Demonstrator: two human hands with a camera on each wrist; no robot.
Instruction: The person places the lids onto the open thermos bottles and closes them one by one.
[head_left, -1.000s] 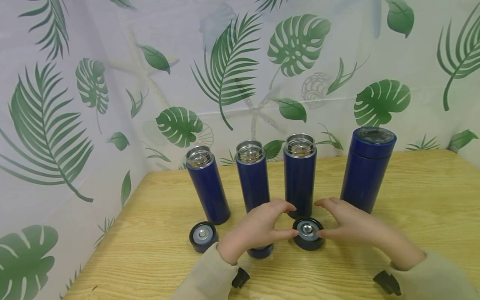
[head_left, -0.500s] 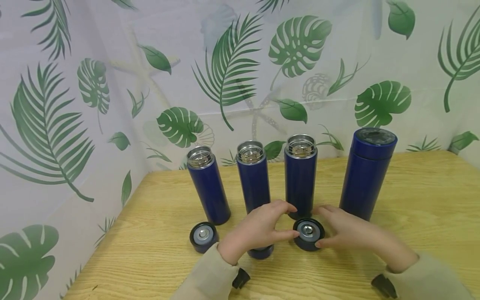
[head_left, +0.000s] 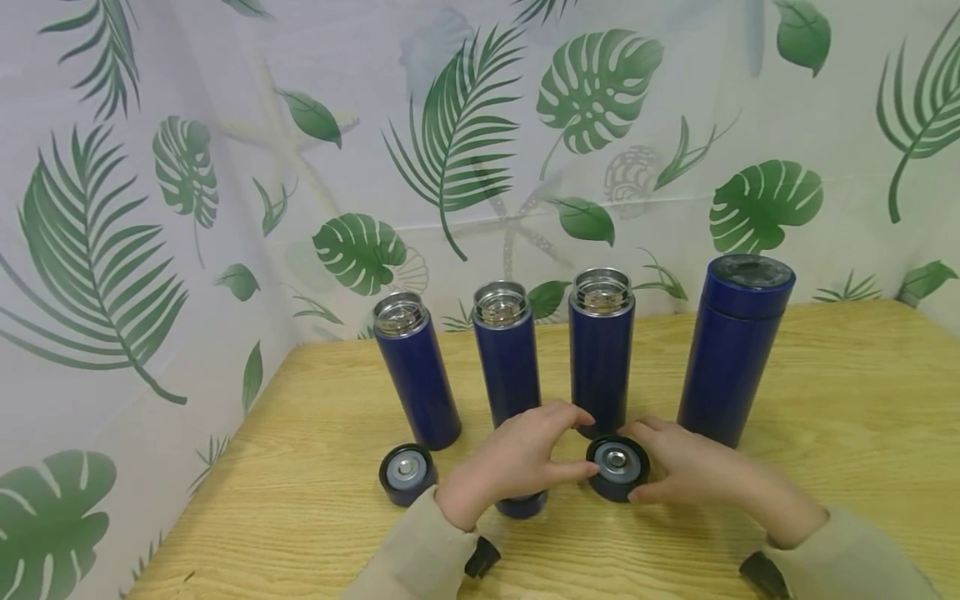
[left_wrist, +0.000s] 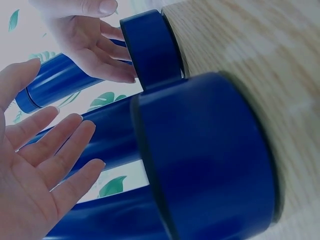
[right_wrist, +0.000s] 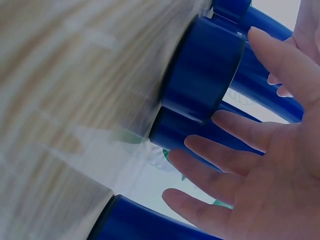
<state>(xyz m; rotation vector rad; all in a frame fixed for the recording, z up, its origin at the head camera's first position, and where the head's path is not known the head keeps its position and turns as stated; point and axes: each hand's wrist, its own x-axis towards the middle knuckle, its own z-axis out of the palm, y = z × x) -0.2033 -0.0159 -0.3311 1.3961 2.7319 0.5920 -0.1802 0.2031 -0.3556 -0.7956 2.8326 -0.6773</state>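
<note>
Three dark blue lids lie top-down on the table in the head view, their grey inner sides showing: a left lid (head_left: 407, 475), a middle lid (head_left: 522, 506) partly hidden under my left wrist, and a right lid (head_left: 617, 468). My left hand (head_left: 517, 454) hovers left of the right lid, fingers spread and relaxed, its thumb tip overlapping the rim. On the other side my right hand (head_left: 693, 467) has its fingertips right at that lid's edge. The right wrist view has the right hand's fingers (right_wrist: 200, 162) extended beside the lid, not curled round it.
Behind the lids stand three uncapped blue vacuum flasks, the left flask (head_left: 420, 383), the middle flask (head_left: 508, 367) and the right flask (head_left: 600, 358). A larger capped flask (head_left: 735, 358) stands further right. A leaf-patterned cloth (head_left: 480, 125) hangs behind the wooden table (head_left: 300, 517).
My right hand has moved left and slightly toward me, up to the right lid's edge. The left hand, lids and flasks have stayed in place.
</note>
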